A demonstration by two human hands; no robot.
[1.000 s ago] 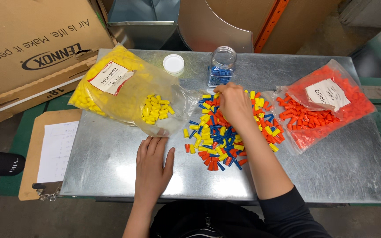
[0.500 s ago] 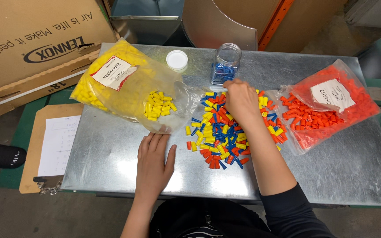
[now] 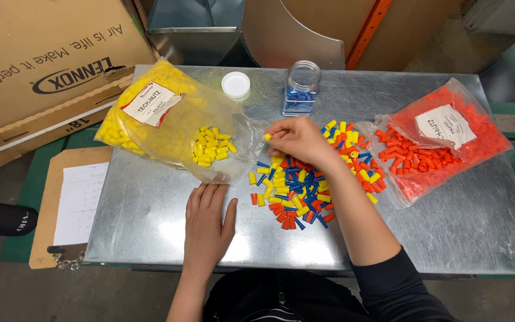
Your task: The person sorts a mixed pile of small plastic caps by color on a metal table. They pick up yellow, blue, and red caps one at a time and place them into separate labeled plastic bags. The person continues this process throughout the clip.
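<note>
Now | right hand (image 3: 296, 140) pinching yellow connector (image 3: 266, 137) | mixed pile (image 3: 305, 185) just below it

Right hand (image 3: 296, 140) hides part of mixed connector pile (image 3: 296, 194) — cardboard box (image 3: 43, 65) cut by frame edge.

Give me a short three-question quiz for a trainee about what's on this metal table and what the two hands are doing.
1. True or false: the left hand lies flat on the metal table.
2. What colour is the small piece in the right hand? A) blue B) yellow C) orange
3. Fill in: the jar stands open, its white lid lying to its ____ in the picture.

Key:
1. True; the palm is down, holding nothing.
2. B; a yellow piece sits pinched at the fingertips, above the mixed pile.
3. Left, near the yellow bag.
</note>
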